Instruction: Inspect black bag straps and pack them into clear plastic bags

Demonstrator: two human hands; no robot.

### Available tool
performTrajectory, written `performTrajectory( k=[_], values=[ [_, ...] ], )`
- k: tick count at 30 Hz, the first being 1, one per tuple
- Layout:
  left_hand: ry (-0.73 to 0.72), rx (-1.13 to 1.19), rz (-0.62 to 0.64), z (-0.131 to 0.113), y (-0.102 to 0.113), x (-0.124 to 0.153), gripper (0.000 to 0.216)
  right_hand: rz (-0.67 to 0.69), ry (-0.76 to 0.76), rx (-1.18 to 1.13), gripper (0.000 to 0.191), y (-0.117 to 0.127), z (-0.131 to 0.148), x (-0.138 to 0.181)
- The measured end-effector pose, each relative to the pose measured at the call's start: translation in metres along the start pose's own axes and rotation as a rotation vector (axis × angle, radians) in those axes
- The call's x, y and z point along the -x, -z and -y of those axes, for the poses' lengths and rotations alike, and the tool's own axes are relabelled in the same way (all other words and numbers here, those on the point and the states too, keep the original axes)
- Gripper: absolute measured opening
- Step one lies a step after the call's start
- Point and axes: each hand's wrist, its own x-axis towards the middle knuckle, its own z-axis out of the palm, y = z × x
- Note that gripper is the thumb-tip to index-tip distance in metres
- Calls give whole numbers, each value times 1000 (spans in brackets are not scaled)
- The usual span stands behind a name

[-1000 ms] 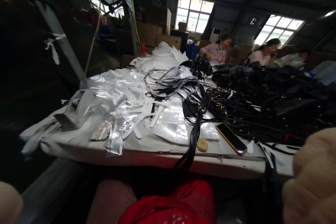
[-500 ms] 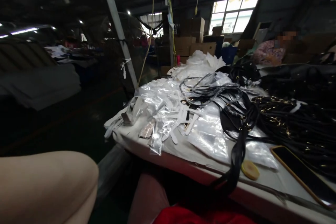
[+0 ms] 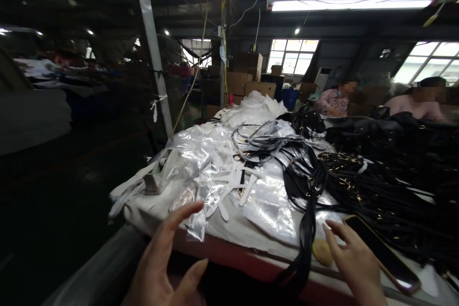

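My left hand is raised in front of the table's near edge, thumb and index finger spread apart, nothing between them. Just beyond it lie clear plastic bags and white toothed plastic strips. My right hand hovers over the near edge at the right, fingers bent and apart, holding nothing I can see. Close beside it are a round yellow disc and a phone in an orange-edged case. A bundle of black straps hangs over the table edge between my hands.
Black straps with gold clasps are heaped on the right. White sheets are piled at the back. A slanted metal pole stands at the table's left. Two people sit across the table, far right.
Both hands have come into view over the near edge; before, only a bare arm or limb showed at lower left. The view has turned right and tilted up.
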Motion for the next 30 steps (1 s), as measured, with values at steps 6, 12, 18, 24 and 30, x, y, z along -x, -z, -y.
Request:
performTrajectory(
  k=[6, 12, 18, 24, 30],
  values=[
    [25, -15, 270, 34, -34, 0, 48, 41, -117, 215, 41, 8, -76, 9],
    [59, 105, 368, 34, -55, 6, 45, 267, 304, 303, 46, -17, -64, 56],
    [60, 152, 438, 30, -63, 1, 49, 153, 342, 372, 46, -27, -43, 43],
    [122, 188, 481, 31, -67, 9, 50, 284, 291, 6, 35, -62, 45, -6],
    [192, 219, 536, 33, -65, 16, 52, 378, 405, -38, 36, -145, 111, -36]
  ],
)
